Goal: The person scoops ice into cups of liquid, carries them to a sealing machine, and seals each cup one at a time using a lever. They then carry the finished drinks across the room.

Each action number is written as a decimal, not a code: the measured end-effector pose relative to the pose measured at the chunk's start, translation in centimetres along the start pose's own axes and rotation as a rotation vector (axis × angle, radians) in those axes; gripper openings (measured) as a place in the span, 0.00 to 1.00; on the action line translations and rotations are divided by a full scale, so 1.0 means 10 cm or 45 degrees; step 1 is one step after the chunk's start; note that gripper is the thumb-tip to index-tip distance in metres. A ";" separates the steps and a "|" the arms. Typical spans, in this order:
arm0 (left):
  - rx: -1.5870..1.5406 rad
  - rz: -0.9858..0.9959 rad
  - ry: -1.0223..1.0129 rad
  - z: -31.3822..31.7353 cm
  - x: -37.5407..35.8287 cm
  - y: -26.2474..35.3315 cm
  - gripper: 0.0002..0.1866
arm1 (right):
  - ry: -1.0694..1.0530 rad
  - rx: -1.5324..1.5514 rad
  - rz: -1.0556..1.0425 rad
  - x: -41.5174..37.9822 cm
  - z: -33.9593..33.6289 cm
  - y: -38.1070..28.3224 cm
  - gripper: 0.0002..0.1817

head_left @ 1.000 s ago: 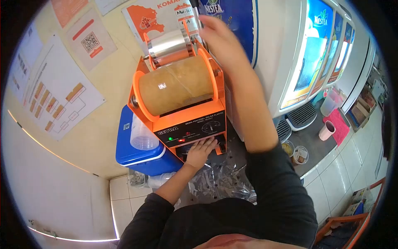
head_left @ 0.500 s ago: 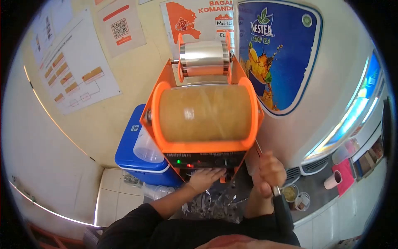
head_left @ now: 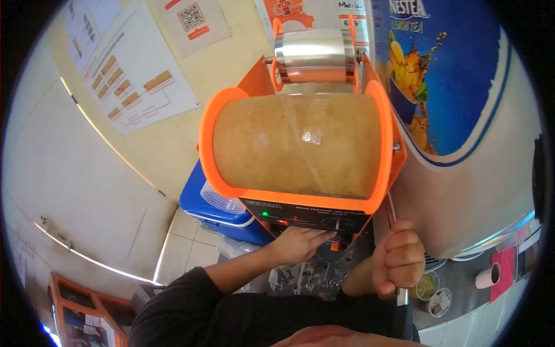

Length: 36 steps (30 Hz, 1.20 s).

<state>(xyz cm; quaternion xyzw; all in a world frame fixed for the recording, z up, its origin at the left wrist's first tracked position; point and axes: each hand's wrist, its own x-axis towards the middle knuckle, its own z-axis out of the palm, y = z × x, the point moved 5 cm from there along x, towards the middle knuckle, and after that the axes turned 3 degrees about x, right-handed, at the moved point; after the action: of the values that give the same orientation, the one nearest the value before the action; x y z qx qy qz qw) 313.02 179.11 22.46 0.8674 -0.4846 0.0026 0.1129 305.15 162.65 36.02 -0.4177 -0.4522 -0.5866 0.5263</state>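
An orange cup sealing machine stands in front of me, with green and red lights on its black control panel. My left hand is open, fingers stretched out flat against the machine's front just below that panel. To the right, my right hand is closed around the machine's metal lever, which runs up along the machine's side. A wide roll of brownish clear film fills the machine's top, and a smaller silvery roll sits behind it. Whatever is inside the lower opening is mostly hidden by my left hand.
At the left is a blue cooler box with stacked clear plastic cups on it. Clear plastic scraps lie below the machine. Right of my right hand are small filled cups and a white cup, beside a large drink cooler.
My view has shifted, so the machine looks larger and farther right. The left hand stays flat below the panel, and the right hand still grips the lever.
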 end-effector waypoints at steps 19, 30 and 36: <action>0.286 0.070 0.178 0.20 0.06 -0.07 0.25 | 0.072 -0.063 0.053 -0.06 -0.01 -0.02 0.19; 0.397 0.131 0.320 0.24 0.05 -0.06 0.28 | 0.273 0.086 0.604 1.01 0.12 0.78 0.15; 0.342 0.190 0.409 0.35 0.05 -0.16 0.23 | -0.145 0.045 0.004 0.04 -0.03 0.01 0.15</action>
<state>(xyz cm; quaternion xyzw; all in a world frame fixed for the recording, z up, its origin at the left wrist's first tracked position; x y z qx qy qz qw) 314.25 178.74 18.77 0.8247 -0.5186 0.2138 0.0718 305.20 162.27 36.31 -0.4417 -0.4911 -0.5528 0.5081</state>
